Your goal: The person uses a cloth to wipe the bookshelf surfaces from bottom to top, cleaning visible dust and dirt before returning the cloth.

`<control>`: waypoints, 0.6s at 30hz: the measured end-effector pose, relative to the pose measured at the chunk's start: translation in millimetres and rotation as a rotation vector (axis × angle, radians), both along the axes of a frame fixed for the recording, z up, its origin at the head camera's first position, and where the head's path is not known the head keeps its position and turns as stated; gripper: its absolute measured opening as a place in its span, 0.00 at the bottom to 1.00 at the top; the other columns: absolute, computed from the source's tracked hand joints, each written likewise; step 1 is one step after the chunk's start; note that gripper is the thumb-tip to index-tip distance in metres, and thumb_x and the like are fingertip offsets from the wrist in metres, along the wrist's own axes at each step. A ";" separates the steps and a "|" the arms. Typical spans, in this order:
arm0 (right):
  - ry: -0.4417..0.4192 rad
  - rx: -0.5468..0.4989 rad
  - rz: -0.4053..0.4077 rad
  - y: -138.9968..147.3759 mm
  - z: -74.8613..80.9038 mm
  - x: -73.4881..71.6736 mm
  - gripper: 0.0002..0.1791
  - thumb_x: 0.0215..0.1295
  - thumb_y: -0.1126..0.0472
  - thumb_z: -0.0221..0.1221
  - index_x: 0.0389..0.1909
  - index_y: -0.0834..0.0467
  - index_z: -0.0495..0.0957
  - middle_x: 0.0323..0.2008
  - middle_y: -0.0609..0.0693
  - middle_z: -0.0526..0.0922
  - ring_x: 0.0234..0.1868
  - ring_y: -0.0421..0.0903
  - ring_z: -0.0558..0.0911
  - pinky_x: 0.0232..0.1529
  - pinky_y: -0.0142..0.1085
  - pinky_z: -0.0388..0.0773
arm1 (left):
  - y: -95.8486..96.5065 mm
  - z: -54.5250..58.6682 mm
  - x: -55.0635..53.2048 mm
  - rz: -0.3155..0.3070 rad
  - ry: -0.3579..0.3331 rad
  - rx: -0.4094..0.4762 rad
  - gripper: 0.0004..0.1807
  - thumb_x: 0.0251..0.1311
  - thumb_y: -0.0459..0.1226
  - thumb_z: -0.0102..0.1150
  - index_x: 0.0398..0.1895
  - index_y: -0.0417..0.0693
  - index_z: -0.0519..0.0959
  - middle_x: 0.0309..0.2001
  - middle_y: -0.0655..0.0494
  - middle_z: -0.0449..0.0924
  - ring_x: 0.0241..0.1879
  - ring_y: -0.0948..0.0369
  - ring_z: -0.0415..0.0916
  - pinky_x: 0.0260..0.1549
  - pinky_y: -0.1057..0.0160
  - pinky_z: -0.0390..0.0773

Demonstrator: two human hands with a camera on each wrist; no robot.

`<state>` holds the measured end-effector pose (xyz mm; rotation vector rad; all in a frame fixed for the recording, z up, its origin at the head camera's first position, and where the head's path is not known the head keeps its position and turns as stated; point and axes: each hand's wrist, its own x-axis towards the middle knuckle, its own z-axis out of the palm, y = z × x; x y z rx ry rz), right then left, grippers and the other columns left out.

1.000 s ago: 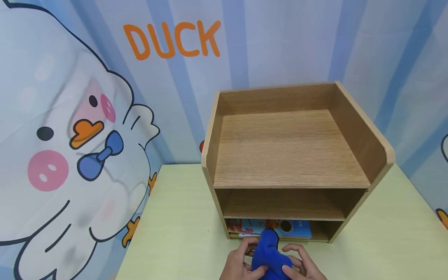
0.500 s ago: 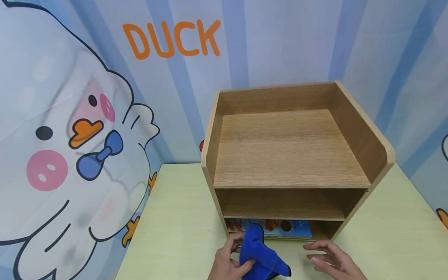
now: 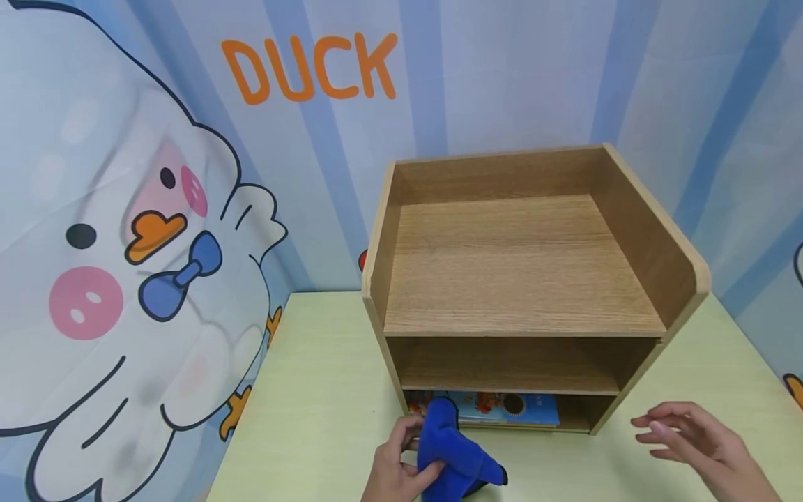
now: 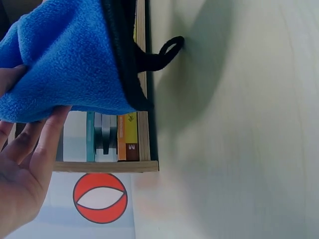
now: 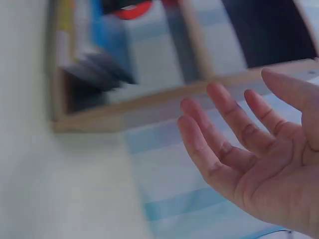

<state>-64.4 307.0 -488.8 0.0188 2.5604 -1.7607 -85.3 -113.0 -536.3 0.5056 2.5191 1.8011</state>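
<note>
A blue cloth (image 3: 450, 450) with dark edging is in my left hand (image 3: 396, 461), pinched between thumb and fingers in front of the wooden shelf (image 3: 527, 265). In the left wrist view the cloth (image 4: 75, 59) looks fluffy, and a black hanging loop (image 4: 172, 46) sticks out from its edge. My right hand (image 3: 699, 446) is off to the right, apart from the cloth and the shelf. The right wrist view shows that hand (image 5: 259, 164) with its fingers spread and relaxed, holding nothing.
Several books (image 3: 533, 410) lie flat in the shelf's lowest compartment. The shelf stands on a pale green table (image 3: 320, 390). A curtain (image 3: 502, 84) printed with a duck hangs behind and to the left.
My right hand has let go of the cloth and moved away to the right. My left hand has shifted slightly left with the cloth, whose right corner now hangs loose.
</note>
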 end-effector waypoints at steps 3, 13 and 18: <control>0.151 0.061 -0.032 12.3 20.4 -5.2 0.13 0.80 0.64 0.47 0.59 0.63 0.68 0.47 0.36 0.82 0.43 0.34 0.84 0.35 0.37 0.86 | -2.4 -0.7 0.9 0.011 -0.003 0.008 0.27 0.58 0.36 0.71 0.58 0.47 0.70 0.48 0.44 0.84 0.39 0.61 0.83 0.21 0.67 0.84; 0.614 -0.246 -0.112 1.8 92.7 -37.0 0.31 0.73 0.78 0.48 0.75 0.63 0.57 0.67 0.49 0.68 0.59 0.35 0.74 0.51 0.20 0.75 | -11.9 -0.1 1.4 0.075 -0.040 -0.020 0.28 0.57 0.36 0.72 0.57 0.43 0.70 0.48 0.39 0.83 0.38 0.59 0.83 0.23 0.68 0.83; 0.594 -0.088 -0.226 -14.1 115.5 -47.3 0.35 0.73 0.75 0.51 0.77 0.55 0.57 0.70 0.51 0.65 0.62 0.38 0.72 0.53 0.19 0.72 | -16.3 -0.4 0.7 0.111 -0.049 -0.048 0.28 0.57 0.37 0.73 0.57 0.43 0.69 0.48 0.39 0.82 0.39 0.56 0.84 0.23 0.69 0.83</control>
